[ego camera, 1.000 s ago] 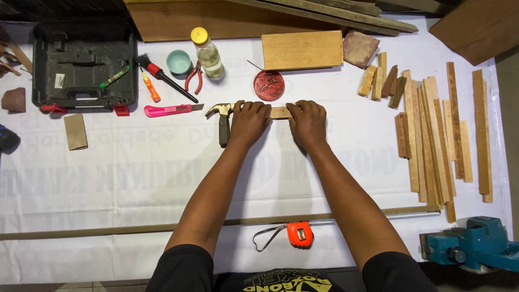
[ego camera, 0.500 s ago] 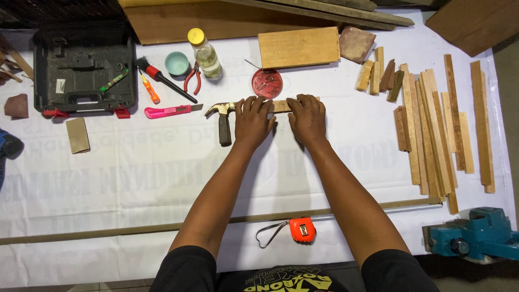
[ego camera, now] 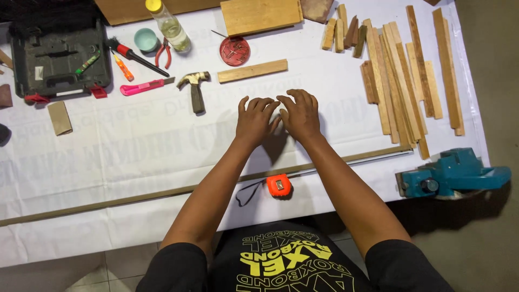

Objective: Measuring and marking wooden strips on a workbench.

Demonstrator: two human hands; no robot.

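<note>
My left hand (ego camera: 255,117) and my right hand (ego camera: 300,112) hover side by side over the white table cover (ego camera: 135,146), fingers spread, holding nothing. A short wooden block (ego camera: 252,71) lies flat just beyond them, a hand's length away. A hammer (ego camera: 194,87) with a dark handle rests to the block's left. A round red tin of nails (ego camera: 234,51) sits behind the block. An orange tape measure (ego camera: 278,185) lies near the table's front edge between my forearms.
Several wooden strips (ego camera: 403,75) lie at the right, a wooden board (ego camera: 261,15) at the back. A black tool case (ego camera: 54,57), pink cutter (ego camera: 141,86), screwdriver (ego camera: 135,54), pliers (ego camera: 164,51), bottle (ego camera: 167,24) and teal cup (ego camera: 145,39) sit left. A blue vise (ego camera: 451,173) is clamped front right.
Both hands have let go of the wooden block and drawn back toward me. The block stays on the table beside the hammer. The camera view has shifted.
</note>
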